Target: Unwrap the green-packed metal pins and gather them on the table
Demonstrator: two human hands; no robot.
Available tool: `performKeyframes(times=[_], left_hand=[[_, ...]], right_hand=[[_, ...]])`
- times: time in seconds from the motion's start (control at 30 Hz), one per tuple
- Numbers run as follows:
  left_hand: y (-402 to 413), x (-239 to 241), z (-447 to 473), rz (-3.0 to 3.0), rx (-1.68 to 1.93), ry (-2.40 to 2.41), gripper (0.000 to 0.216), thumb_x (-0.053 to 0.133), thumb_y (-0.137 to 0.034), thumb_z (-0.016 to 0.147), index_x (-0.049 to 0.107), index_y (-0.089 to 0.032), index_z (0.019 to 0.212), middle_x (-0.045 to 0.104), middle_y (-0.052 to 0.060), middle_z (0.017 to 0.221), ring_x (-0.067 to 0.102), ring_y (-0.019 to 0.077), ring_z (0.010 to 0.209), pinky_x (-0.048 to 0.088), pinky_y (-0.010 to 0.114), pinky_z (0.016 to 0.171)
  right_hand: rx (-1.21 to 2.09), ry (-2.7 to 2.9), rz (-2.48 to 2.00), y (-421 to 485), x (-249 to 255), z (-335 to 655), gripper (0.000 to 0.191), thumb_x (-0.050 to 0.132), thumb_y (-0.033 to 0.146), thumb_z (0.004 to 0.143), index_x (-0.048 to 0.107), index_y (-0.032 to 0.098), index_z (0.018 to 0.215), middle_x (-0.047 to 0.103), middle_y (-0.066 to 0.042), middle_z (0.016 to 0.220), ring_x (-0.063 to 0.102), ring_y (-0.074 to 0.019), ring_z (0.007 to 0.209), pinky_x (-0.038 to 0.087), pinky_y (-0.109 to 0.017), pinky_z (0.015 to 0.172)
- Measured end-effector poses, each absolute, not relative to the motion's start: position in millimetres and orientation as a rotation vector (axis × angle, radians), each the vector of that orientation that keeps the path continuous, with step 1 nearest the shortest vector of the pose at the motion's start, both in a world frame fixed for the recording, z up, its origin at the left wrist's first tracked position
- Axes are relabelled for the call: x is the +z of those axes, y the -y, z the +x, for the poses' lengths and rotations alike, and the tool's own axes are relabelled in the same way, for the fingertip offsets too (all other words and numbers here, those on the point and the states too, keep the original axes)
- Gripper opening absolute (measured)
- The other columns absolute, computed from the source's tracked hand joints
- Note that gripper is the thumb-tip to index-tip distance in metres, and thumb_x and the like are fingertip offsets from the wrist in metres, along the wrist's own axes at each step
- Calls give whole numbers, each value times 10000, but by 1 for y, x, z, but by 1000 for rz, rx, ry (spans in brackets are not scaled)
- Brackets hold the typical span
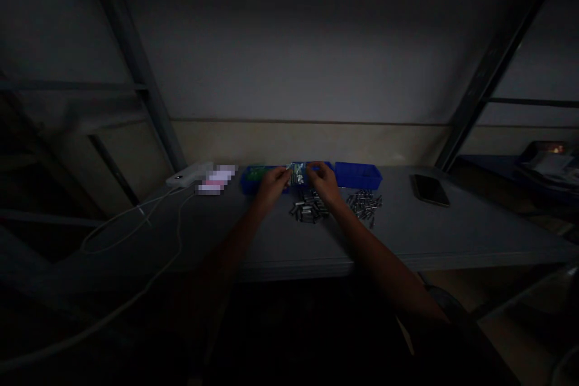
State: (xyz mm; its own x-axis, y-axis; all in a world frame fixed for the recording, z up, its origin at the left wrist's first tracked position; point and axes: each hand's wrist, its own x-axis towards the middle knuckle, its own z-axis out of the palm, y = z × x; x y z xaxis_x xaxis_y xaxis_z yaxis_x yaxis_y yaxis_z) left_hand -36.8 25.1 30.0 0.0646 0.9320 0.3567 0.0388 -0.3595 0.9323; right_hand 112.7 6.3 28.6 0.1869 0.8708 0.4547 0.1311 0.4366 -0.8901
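Between my two hands is a small clear plastic bag (297, 173) with shiny metal pieces inside. My left hand (273, 183) pinches its left edge, and my right hand (324, 180) pinches it from the right. Just below them lies a pile of metal screws or bolts (308, 208) on the table. A second pile of similar metal pieces (365, 204) lies to the right of my right wrist. Behind my hands stand a left blue bin (248, 186) with something green in it and a middle blue bin (329, 165), partly hidden by my right hand.
A right blue bin (358, 176) stands beside the middle one. A phone (430, 190) lies on the grey table (280, 247) at the right. To the left are a white power strip or adapter (187, 175), a blurred paper (217, 181) and a loose white cable (179, 235).
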Motion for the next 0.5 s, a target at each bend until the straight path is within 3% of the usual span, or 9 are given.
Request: performKeyframes(times=[0.13, 0.27, 0.5], left_hand=[[-27, 29, -37, 1543, 1435, -986, 218, 622, -366, 676, 585, -160, 739, 584, -6, 665, 537, 125, 619, 421, 221, 551], [-27, 27, -34, 1635, 1411, -993, 98, 549, -229, 714, 582, -158, 773, 594, 6, 688, 563, 139, 647, 444, 242, 593], [-15, 31, -30, 2091, 1398, -1013, 198, 487, -92, 709, 614, -173, 838, 643, 44, 889, 588, 183, 881, 460, 316, 818]], right_hand=[[643, 1271, -1130, -5, 31, 114, 294, 581, 370, 728, 608, 180, 950, 412, 95, 451, 374, -82, 415, 286, -202, 445], [847, 1250, -1144, 1, 36, 110, 279, 548, 443, 767, 586, 168, 793, 468, 68, 412, 412, -92, 353, 297, -208, 402], [1024, 1083, -1017, 4, 39, 109, 401, 529, 569, 763, 510, 181, 660, 561, 7, 482, 525, -123, 419, 398, -230, 433]])
